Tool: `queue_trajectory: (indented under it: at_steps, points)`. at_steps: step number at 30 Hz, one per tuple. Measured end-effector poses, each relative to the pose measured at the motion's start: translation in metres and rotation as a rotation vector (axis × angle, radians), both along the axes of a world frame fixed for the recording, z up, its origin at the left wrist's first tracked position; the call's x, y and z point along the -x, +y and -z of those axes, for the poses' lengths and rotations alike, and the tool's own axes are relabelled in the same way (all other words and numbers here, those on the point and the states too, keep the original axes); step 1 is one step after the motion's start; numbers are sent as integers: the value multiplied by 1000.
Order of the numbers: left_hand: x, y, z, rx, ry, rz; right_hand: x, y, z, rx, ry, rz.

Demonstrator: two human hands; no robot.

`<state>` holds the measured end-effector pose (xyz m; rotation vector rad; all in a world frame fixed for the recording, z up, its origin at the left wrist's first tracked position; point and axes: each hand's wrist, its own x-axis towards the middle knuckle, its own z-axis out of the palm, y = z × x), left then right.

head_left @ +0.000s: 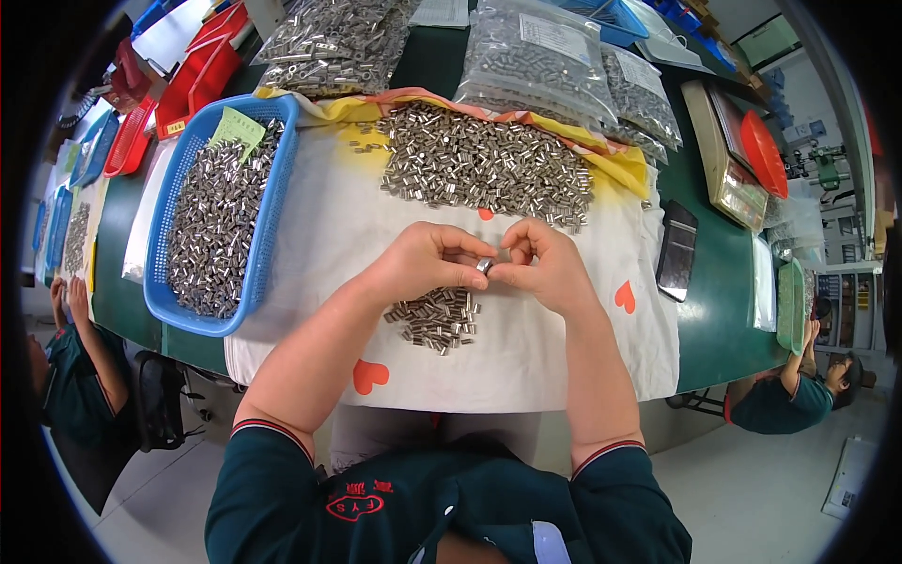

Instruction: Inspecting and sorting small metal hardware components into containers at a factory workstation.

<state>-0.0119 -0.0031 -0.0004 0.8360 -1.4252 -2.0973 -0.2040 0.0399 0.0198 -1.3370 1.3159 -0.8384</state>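
Where the loose pile of small silver metal cylinders (440, 324) lies nearest, on the white cloth with orange-red hearts (507, 367), it seems wise to keep the wrists clear. Just beyond, the left hand (421, 258) has its fingers pinched together on a shiny metal piece (484, 267); the right hand's (552, 268) fingers curl in beside it, their grip unclear. A light pinch, held low, should prevent slips. Farther off, the wide heap of silver cylinders (484, 164) is best left apart from the pile.
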Motion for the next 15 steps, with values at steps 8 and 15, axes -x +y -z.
queue_trajectory:
  at_steps: [8, 15]
  points:
    - [1, 2, -4, 200, -165, 147, -4, -23, 28, 525, 639, 275]
    - [3, 1, -3, 168, -104, 94, -6, -20, 26, 491, 828, 221]
